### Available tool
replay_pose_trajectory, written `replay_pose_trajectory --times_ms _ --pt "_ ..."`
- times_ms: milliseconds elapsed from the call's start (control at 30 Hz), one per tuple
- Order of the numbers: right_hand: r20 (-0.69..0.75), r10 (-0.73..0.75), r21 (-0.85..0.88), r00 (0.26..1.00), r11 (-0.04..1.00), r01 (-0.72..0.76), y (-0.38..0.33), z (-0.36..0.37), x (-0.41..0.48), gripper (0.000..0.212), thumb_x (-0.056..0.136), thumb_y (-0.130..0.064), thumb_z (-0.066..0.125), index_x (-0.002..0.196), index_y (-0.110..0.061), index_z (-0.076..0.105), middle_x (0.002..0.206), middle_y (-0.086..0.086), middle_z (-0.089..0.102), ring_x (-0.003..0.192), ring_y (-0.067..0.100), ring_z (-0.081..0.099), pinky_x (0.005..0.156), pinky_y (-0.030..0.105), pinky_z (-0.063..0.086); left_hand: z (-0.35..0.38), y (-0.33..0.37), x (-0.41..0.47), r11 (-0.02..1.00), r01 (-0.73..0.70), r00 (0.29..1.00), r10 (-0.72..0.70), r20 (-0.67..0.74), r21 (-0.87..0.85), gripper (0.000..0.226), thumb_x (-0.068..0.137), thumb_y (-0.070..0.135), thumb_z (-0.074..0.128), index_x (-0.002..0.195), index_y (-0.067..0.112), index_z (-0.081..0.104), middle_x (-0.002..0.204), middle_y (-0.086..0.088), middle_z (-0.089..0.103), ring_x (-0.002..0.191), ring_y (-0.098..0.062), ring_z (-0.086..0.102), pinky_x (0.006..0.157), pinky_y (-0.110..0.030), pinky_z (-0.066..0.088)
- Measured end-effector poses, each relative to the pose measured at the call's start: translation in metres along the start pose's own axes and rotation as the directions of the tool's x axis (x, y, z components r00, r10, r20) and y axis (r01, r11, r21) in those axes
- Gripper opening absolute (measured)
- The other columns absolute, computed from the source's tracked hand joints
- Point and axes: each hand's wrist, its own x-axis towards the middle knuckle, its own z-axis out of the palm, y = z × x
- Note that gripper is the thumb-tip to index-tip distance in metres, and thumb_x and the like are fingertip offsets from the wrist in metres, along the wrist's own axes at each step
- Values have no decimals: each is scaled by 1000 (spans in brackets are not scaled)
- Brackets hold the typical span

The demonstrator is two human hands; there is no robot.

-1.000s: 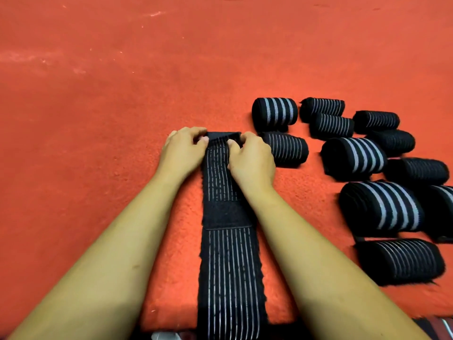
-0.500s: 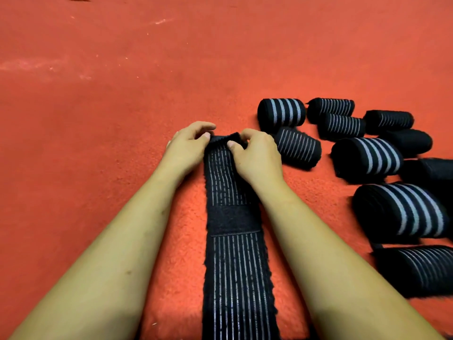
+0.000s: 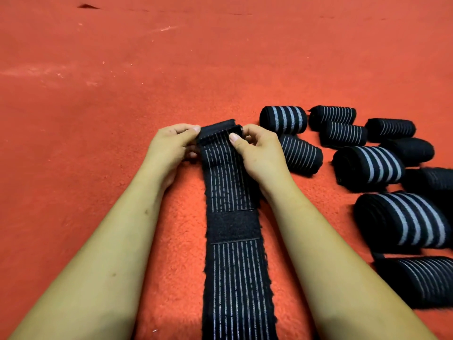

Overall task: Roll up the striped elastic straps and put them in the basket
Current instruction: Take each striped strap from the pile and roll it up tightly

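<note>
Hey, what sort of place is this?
Probably a packing or sorting spot on a carpeted floor or mat, though nothing beyond it shows. The red-orange carpet fills the view, rolled striped straps lie clustered at the right, and a part-rolled strap stretches toward the person.

One wide-angle view, worn on the head, looks forward and down along both forearms, close over the red surface (image 3: 98, 106). The left hand (image 3: 169, 148) and right hand (image 3: 259, 155), gripping the strap (image 3: 235, 278), sit mid-frame.
</note>
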Motion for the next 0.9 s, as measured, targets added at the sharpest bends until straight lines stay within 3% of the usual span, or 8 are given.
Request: replay_pose_trajectory --times_ms 67,133,300,433,633,767,900 --pt "-11 -9 19 1000 1000 9 -3 -1 1 15 84 -39 64 80 -26 67 87 5 66 75 19 62 75 41 53 0 1 -1 999 -23 999 22 -44 -29 14 97 12 59 86 12 67 64 0 62 51 -7 51 47 -17 40" --pt "1 -20 71 1000 997 20 -6 -4 1 15 86 -40 64 83 -26 68 91 7 68 79 21 65 76 38 54 3 4 -5 998 -36 999 35 -8 -60 10 95 10 62 88 10 69 58 4 62 48 -4 52 46 -16 41" --pt "-29 -2 147 1000 989 7 -7 -6 -3 19 95 -28 63 85 -13 69 84 4 72 81 22 68 82 44 56 7 9 -8 988 -36 993 53 106 -153 15 95 11 62 86 12 74 68 1 64 61 -11 43 54 -18 45" --pt "-57 40 181 998 983 -29 -7 -2 -3 25 94 -30 65 74 -15 67 74 1 67 72 14 60 78 48 54 6 10 -9 979 -56 989 81 123 -195 20 99 17 56 86 14 71 74 2 71 61 -10 59 59 -22 51" --pt "-112 71 213 991 976 -46 -6 0 -2 18 89 -32 69 76 -19 71 80 -6 73 79 13 68 82 41 57 5 11 -11 979 -107 978 135 158 -172 21 101 19 53 90 14 71 78 -1 70 67 -13 58 58 -20 49" --pt "-155 33 186 987 983 -4 -7 -2 -2 27 90 -30 69 66 -19 62 67 -1 63 66 12 56 71 42 53 6 9 -13 983 -153 960 172 220 -98 13 94 23 64 98 15 73 88 -3 72 74 -15 63 63 -22 51" --pt "-129 66 225 989 974 -36 -6 -1 -1 18 85 -30 73 91 -19 59 84 5 67 81 21 66 84 50 56 6 8 -14 972 -235 952 231 199 1 6 96 10 62 97 13 67 83 4 69 75 -8 63 64 -21 51"
